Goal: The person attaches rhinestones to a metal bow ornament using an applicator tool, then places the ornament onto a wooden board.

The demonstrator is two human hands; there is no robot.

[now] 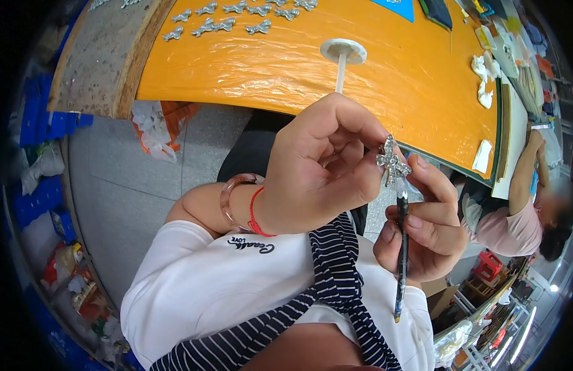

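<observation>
My left hand [323,170], with a red cord and a bangle at its wrist, pinches a silvery, bow-like ornament [393,162] set with shiny stones. Thumb and forefinger press on the ornament's left side. In my right hand [432,226] is a dark pen-like tool [402,247], gripped between thumb and fingers. The tool's pale upper end meets the underside of the ornament, and its other end points down. My right forefinger reaches up beside the ornament's right edge.
An orange-covered table [249,68] bears several similar ornaments [223,24] at the back left. Beyond my left hand stands a white disc on a stem [343,51]. White crumpled pieces [484,74] lie at the right. A co-worker [512,222] in pink is at the far right.
</observation>
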